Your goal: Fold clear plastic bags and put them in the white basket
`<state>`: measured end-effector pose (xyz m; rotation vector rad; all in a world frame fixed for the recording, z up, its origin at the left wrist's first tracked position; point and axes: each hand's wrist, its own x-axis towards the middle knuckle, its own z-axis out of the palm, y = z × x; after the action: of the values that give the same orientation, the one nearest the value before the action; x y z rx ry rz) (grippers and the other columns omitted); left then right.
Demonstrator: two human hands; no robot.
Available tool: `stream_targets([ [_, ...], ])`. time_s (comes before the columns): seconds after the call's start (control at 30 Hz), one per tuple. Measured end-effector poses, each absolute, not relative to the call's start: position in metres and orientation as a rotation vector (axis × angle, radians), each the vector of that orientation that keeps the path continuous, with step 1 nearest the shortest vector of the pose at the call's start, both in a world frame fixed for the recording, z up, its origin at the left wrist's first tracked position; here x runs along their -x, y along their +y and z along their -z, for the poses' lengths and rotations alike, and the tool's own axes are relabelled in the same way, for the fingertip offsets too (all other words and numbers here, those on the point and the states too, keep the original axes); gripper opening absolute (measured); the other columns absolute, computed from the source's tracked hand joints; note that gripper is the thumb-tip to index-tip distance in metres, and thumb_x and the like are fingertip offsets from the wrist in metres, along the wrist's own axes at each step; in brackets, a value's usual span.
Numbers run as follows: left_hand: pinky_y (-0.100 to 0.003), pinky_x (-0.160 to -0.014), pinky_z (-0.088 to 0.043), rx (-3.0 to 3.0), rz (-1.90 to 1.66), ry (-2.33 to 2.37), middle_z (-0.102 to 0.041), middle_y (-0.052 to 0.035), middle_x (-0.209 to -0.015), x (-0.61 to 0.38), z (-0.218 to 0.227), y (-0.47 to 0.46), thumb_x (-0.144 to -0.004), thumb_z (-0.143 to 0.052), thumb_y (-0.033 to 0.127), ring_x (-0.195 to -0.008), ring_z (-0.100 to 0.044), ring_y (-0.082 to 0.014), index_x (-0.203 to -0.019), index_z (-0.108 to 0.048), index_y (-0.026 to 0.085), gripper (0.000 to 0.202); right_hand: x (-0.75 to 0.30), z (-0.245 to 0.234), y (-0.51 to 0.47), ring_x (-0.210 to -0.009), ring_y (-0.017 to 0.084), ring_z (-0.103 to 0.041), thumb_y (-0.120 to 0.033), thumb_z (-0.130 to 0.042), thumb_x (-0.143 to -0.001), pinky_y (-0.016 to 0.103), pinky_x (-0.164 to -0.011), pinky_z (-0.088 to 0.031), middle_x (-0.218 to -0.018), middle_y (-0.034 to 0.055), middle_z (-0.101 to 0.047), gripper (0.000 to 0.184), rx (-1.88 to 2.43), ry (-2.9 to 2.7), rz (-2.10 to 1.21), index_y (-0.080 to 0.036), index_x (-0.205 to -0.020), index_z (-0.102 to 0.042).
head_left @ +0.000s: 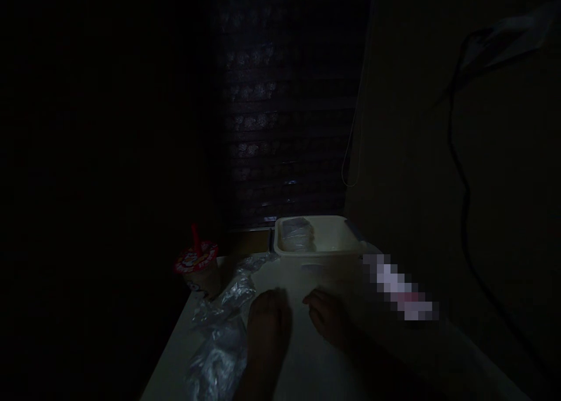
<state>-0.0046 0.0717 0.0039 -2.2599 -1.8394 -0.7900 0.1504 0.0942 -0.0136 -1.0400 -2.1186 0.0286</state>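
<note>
The scene is very dark. My left hand [266,319] rests on the white table with its fingers curled down, right beside crumpled clear plastic bags. My right hand [326,314] lies a short way to its right, fingers loosely curled together and pointing inward. Nothing shows in either hand, though shadow hides the undersides. Just beyond both hands stands a white plastic bin [337,237], with a stack of clear plastic packaging [298,234] inside at its left. Nearest my left hand is the crumpled clear plastic [219,354].
A drink cup [199,266] with a red patterned lid and red straw stands at the table's left edge. Pixelation blurs an item [401,287] on the right. Behind are a window blind [280,126], its cord, and a black cable [465,196] along the right wall.
</note>
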Motion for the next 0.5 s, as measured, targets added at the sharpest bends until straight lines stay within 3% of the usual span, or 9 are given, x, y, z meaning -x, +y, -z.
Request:
stream_targets([
  [0.23,-0.029,-0.066,-0.036,2.242,0.464,-2.021,-0.058,-0.0112,-0.071,0.027,-0.013,0.071,-0.068,-0.038,0.004,-0.073,-0.054,-0.0188,-0.070,-0.058,0.011,0.021,-0.156,0.014,0.094,-0.070,0.014,-0.055,-0.008,-0.036,-0.069,0.025,-0.065,-0.042,-0.074,0.0046,-0.060,0.025,1.194,-2.013,-0.217,-0.016,-0.078,-0.058],
  [0.5,-0.023,-0.058,-0.039,2.252,0.615,-2.095,-0.061,-0.0085,-0.070,0.025,-0.011,0.074,-0.077,-0.035,0.017,-0.063,-0.056,-0.0142,-0.072,-0.059,0.014,0.025,-0.158,0.017,0.097,-0.070,0.014,-0.055,-0.007,-0.036,-0.069,0.026,-0.066,-0.042,-0.075,0.0048,-0.060,0.025,1.197,-1.986,-0.263,-0.017,-0.077,-0.058],
])
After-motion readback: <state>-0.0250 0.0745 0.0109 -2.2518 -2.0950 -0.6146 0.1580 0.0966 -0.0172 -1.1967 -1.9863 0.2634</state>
